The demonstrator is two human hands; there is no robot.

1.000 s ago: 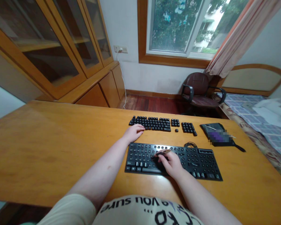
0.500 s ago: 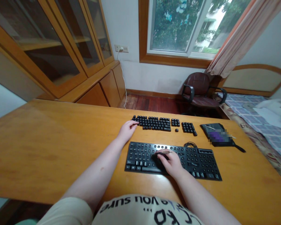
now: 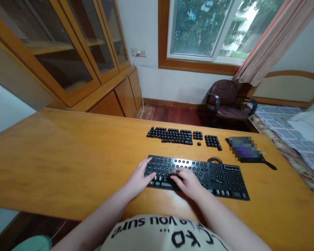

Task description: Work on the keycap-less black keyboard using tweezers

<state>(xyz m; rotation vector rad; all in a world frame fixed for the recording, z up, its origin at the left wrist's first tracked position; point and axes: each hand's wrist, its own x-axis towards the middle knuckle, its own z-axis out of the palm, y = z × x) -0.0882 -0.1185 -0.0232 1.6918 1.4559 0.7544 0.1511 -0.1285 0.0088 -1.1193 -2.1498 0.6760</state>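
A black keyboard [image 3: 219,181] lies on the wooden desk in front of me, most of its keycaps off and bare key stems showing. A few caps stay along its lower row. My left hand [image 3: 140,177] grips its left end, thumb on top and fingers along the edge near the upper corner. Over the middle left of the keyboard, my right hand [image 3: 187,181] is closed around a small dark tool [image 3: 177,172], perhaps a brush, mostly hidden by the fingers. Loose black keycaps [image 3: 176,135] lie in keyboard order behind the keyboard.
A coiled black cable [image 3: 215,160] sits behind the keyboard. To the right lies a dark pouch [image 3: 247,150] with a strap, partly blurred out. Beyond the desk [image 3: 68,150] stand a glass-door cabinet [image 3: 75,52], an armchair [image 3: 225,99] and a bed [image 3: 282,118].
My left hand has come back from the loose keycaps to the keyboard's left end. My right hand has shifted slightly, and the tool's thin handle no longer shows. The view has moved a little.
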